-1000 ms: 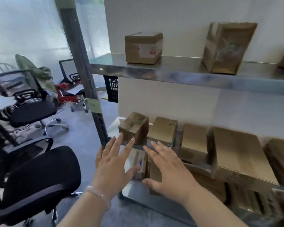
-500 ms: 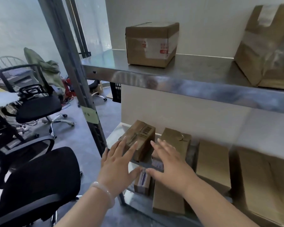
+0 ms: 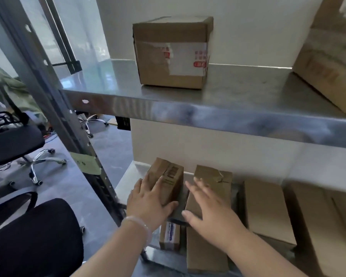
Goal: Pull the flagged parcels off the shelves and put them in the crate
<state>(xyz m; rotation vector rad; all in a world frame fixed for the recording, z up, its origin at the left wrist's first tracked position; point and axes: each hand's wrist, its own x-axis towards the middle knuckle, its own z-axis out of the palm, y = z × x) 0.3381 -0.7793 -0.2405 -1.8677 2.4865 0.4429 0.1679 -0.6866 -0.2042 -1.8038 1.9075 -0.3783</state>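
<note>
1. Nearest, a black padded office chair fills the lower left corner, cut off by the frame.
2. The left hand lays straight fingers flat on the near end of a small brown cardboard parcel with a barcode label. It grips nothing. It seems to be steadying the parcel at the front-left corner of the grey steel middle shelf, ready to draw it out.
3. The right hand spreads straight fingers over a long brown cardboard parcel with torn tape, just beside the first parcel. Blur hides whether it touches.
4. Under the hands, on the shelf below, a little brown box with a blue-and-white label is partly hidden by the left wrist.
5. Further right, a plain brown carton lies along the same middle shelf.
6. On the upper steel shelf, a cube-shaped brown carton with a white, red-printed label sits back from the front edge.
7. No flag can be made out on any parcel. The crate is not clearly in view; a dark latticed thing behind the shelf's left end may be it.
</note>
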